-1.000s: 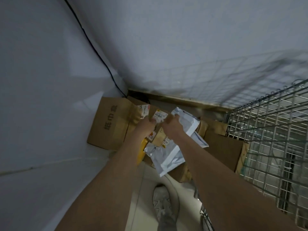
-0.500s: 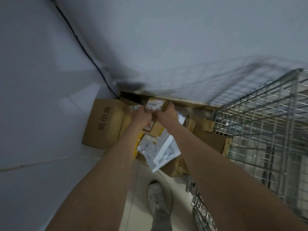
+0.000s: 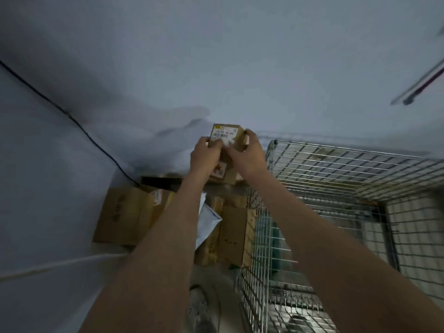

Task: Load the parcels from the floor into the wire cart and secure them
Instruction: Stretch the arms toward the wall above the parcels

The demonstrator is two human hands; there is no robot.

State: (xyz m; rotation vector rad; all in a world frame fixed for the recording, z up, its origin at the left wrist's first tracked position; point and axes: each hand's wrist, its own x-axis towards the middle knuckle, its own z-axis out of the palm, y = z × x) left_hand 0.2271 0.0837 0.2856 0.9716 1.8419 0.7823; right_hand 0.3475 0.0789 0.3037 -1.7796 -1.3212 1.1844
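A small brown cardboard parcel [image 3: 227, 134] with a white label is held up in the air in front of the wall. My left hand [image 3: 204, 156] grips its left side and my right hand [image 3: 245, 153] grips its right side. It hangs just left of the wire cart [image 3: 336, 164], whose open top fills the right of the view. Below my arms, more parcels lie on the floor in the corner: a large brown box [image 3: 122, 215], a white plastic mailer [image 3: 206, 218] and a brown box [image 3: 234, 236] standing against the cart's side.
White walls meet in a corner behind the parcels, with a black cable [image 3: 72, 118] running down the left wall. My shoe [image 3: 199, 306] shows on the pale floor at the bottom. Something dark and green lies inside the cart [image 3: 274, 239].
Both hands have lifted the small parcel up off the pile and toward the cart's top. The view has swung right, showing more of the cart.
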